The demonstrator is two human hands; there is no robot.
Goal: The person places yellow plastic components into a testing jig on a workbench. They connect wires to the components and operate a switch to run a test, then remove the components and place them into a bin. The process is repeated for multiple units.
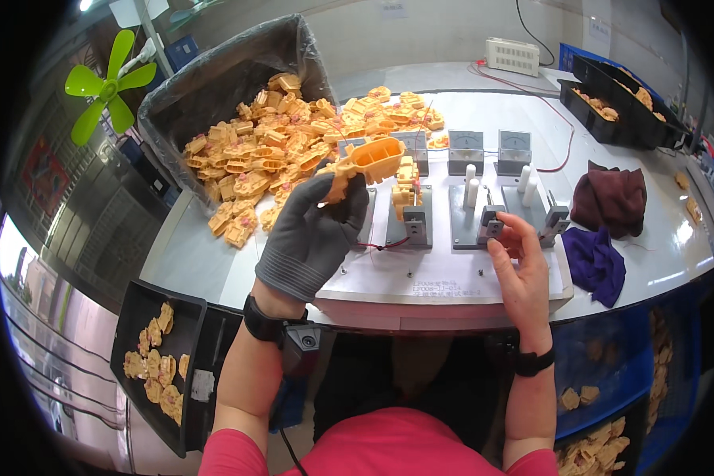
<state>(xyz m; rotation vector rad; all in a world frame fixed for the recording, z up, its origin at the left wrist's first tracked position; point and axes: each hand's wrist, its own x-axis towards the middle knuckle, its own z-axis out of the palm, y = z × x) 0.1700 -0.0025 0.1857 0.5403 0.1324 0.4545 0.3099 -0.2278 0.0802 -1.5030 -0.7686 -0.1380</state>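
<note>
My left hand (305,238), in a grey glove, is closed around a yellow-orange plastic housing (379,157) and holds it above the bench. My bare right hand (525,278) has its thumb and index finger on a dark grey slider block (493,225) of a test fixture. That fixture has a grey base plate (465,230) and upright white posts (473,193), with no housing on it. Left of it, another plastic housing (404,186) sits upright in a similar fixture. Square panel meters (466,152) stand in a row behind the fixtures.
A large lined bin (155,127) spills a heap of plastic housings (254,151) at the left. More housings lie in a black tray (206,333), black bins (587,107) and a blue crate (587,365). Cloths (609,198) lie right; a green fan (107,89) stands left.
</note>
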